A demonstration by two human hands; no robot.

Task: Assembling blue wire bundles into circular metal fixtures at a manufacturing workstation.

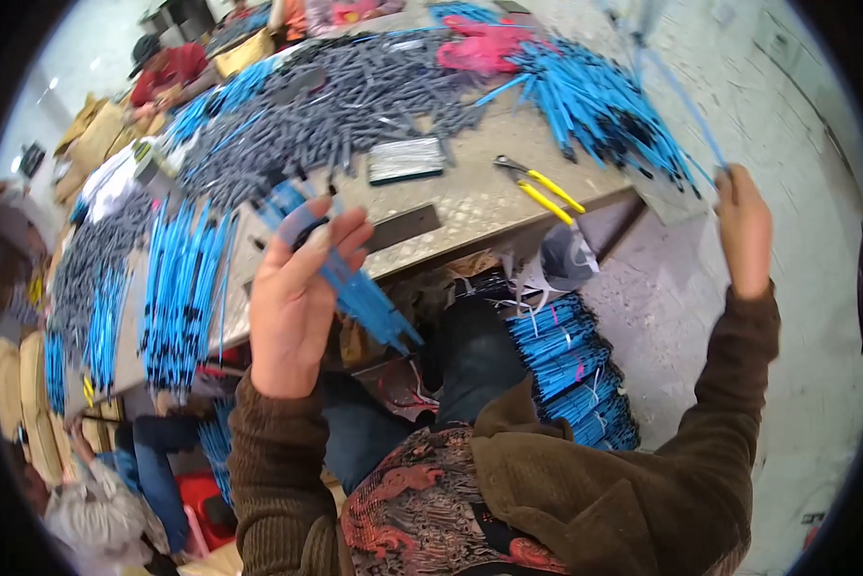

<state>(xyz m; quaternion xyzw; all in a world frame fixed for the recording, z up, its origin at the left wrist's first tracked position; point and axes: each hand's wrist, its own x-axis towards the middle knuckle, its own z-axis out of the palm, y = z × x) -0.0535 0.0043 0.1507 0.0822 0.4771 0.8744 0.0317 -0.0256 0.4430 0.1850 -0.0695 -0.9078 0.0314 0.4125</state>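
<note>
My left hand (297,293), at the table's front edge, is closed round a bundle of blue rods (359,298) with dark ends, which slants down toward my lap. Out to the right, my raised right hand (744,230) pinches one long thin blue rod (686,101), blurred toward its upper end. A fanned heap of blue rods (595,101) with black tips lies at the table's right corner, nearest that hand. Just beyond the left hand, a flat dark metal bar (403,228) rests along the table edge.
Grey plastic pieces (326,120) cover much of the table (479,182). Yellow-handled pliers (547,192), a silvery block (406,160), a pink bag (484,45) and more blue rods (184,288) lie there. Tied bundles (571,370) sit below by my leg. Other people (167,77) sit around.
</note>
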